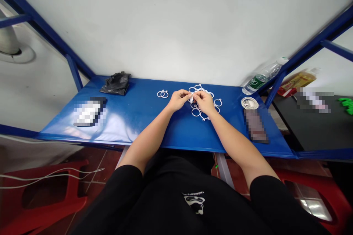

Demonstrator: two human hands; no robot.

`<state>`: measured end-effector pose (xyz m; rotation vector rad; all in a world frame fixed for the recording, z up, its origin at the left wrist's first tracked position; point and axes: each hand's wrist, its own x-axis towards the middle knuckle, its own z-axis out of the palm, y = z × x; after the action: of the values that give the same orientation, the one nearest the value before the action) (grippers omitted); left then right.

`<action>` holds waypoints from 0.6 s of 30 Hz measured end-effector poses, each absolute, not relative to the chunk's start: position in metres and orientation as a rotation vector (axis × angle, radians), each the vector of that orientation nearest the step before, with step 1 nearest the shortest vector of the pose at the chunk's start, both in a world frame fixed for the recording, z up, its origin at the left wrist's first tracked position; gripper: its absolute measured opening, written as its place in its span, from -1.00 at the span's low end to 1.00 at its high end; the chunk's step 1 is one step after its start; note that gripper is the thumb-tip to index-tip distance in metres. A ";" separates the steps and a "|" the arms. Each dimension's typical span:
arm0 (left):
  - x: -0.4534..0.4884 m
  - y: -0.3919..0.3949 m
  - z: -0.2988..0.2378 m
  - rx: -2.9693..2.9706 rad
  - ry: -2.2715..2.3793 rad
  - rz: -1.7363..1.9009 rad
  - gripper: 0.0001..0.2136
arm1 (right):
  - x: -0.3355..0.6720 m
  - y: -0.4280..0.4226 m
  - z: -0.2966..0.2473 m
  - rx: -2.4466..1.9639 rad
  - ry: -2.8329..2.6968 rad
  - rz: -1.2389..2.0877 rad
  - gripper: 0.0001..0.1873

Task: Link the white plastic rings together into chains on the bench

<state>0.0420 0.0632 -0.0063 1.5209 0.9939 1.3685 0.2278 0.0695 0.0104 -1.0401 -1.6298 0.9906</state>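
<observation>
Both my hands meet over the middle of the blue table [138, 117]. My left hand [178, 100] and my right hand [204, 101] are closed in pinches on one small white plastic ring [191, 98] held between them. Just beyond and under my right hand lies a loose pile of several white rings [217, 102]. Two more white rings [162, 94] lie together to the left of my left hand.
A crumpled black bag [116, 82] lies at the back left, a dark flat object [89, 112] at the left. A plastic water bottle [261, 77] lies at the back right, beside a roll of white tape [249, 102]. Red stools [41, 194] stand below.
</observation>
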 end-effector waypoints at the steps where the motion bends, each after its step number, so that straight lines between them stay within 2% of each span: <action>1: 0.042 0.063 -0.006 1.559 1.017 1.387 -0.62 | 0.228 0.070 0.010 -1.033 -1.634 1.005 -0.65; 6: 0.037 0.061 0.001 1.769 1.164 1.432 -0.74 | 0.229 0.070 0.009 -1.019 -1.713 1.030 -0.66; 10: 0.016 0.061 0.015 2.073 1.402 1.400 -0.86 | 0.229 0.071 0.007 -1.062 -1.942 0.665 -0.73; 13: -0.012 0.066 0.020 2.135 1.675 1.336 -0.86 | 0.229 0.072 0.002 -1.163 -2.171 0.371 -0.74; 18: -0.044 0.075 0.004 1.946 2.087 1.215 -0.87 | 0.231 0.073 -0.008 -1.258 -2.354 0.253 -0.86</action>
<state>-0.0444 0.0747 0.0042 1.9465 2.0865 1.2151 0.2308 0.0725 -0.0083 -1.2581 -2.3542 0.2527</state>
